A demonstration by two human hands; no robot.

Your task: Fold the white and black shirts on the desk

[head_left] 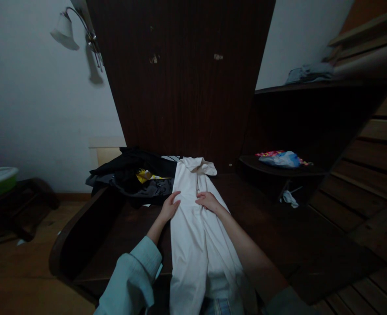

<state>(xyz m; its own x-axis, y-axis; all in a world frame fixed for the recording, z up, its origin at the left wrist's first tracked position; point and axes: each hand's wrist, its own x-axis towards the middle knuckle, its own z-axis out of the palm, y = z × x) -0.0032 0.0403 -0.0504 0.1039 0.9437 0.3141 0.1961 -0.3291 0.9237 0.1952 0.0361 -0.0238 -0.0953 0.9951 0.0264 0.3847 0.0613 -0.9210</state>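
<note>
A white long shirt (190, 227) with its collar (198, 165) at the far end lies lengthwise over a dark wooden surface, and its near end hangs down toward me. At its left edge is my left hand (169, 207), thumb and fingers curled on the fabric. My right hand (209, 202) grips the cloth near the middle of the shirt, bunching a fold by the front opening. Both hands are at about the same height, below the collar. Soft creases run down from between them.
Black clothes (141, 157) with a yellow print lie heaped behind and left of the shirt. A tall dark panel (183, 87) rises behind. On the right, a low shelf (281, 173) holds a bright plastic bag (280, 159). A curved armrest (71, 232) edges the left side.
</note>
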